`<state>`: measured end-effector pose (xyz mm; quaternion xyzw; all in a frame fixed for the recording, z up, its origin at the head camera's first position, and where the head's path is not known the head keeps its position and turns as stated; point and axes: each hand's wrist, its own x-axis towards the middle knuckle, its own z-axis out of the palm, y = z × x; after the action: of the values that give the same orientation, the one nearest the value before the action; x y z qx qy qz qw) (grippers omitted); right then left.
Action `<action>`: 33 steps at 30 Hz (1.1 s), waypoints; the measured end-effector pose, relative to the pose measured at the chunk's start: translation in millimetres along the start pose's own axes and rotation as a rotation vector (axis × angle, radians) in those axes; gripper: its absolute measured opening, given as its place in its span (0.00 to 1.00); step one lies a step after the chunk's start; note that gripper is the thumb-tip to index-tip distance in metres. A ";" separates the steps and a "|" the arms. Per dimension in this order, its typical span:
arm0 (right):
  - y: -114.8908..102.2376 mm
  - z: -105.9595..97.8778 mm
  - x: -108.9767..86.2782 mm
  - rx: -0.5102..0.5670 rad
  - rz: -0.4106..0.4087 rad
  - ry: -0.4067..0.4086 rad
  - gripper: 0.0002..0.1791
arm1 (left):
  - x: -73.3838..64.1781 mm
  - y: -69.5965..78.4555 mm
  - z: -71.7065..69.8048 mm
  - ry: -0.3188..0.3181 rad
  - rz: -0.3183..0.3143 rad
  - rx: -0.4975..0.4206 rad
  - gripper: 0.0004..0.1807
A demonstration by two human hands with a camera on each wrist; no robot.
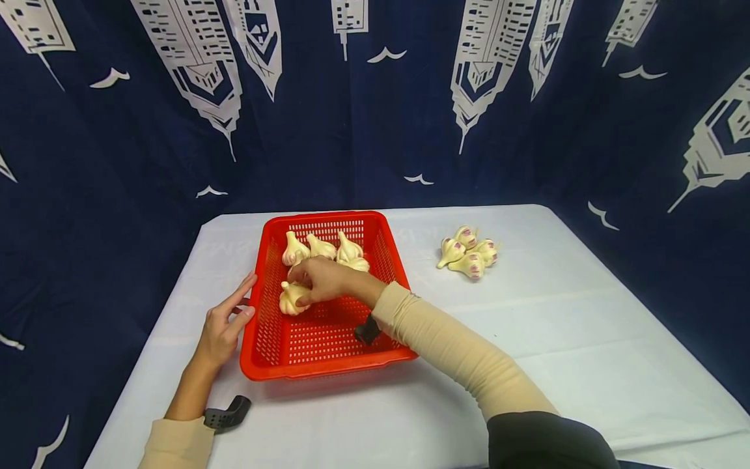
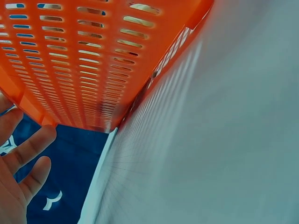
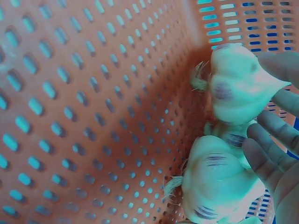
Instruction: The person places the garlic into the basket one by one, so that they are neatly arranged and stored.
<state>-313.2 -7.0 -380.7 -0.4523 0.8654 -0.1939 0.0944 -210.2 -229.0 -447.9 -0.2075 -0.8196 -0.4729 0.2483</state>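
A red perforated plastic basket (image 1: 328,373) stands on the white-covered table, holding several garlic bulbs, most toward its far end. My right hand (image 1: 328,280) reaches inside. Its thumb and fingers are round the stem end of a garlic bulb (image 3: 238,84) by the left wall; in the head view that garlic bulb (image 1: 291,299) is partly covered by the hand. Another garlic bulb (image 3: 219,179) lies close to the fingers. At the basket's left side, my left hand (image 1: 225,326) touches the rim with spread, fairly straight fingers (image 2: 35,144).
Several more garlic bulbs (image 1: 469,264) lie clustered on the white tablecloth (image 1: 562,312), right of the basket. A dark blue cloth (image 1: 381,124) with white building prints hangs behind the table. Black wrist devices (image 1: 228,413) are on both arms.
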 end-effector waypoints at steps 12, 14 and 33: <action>4.5 -16.5 -9.2 0.091 0.020 0.102 0.25 | 3.3 1.5 4.0 -0.002 0.004 -0.004 0.29; 5.6 -18.6 -10.3 0.118 0.012 0.120 0.26 | 3.0 0.9 4.2 -0.002 0.001 -0.003 0.29; 12.3 -76.0 -54.5 0.346 0.031 0.405 0.22 | -4.4 2.5 7.0 0.017 0.002 0.021 0.29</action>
<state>-316.9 63.1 -317.6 -0.3683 0.8273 -0.4242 -0.0017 -206.7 -222.1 -451.9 -0.2015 -0.8221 -0.4658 0.2580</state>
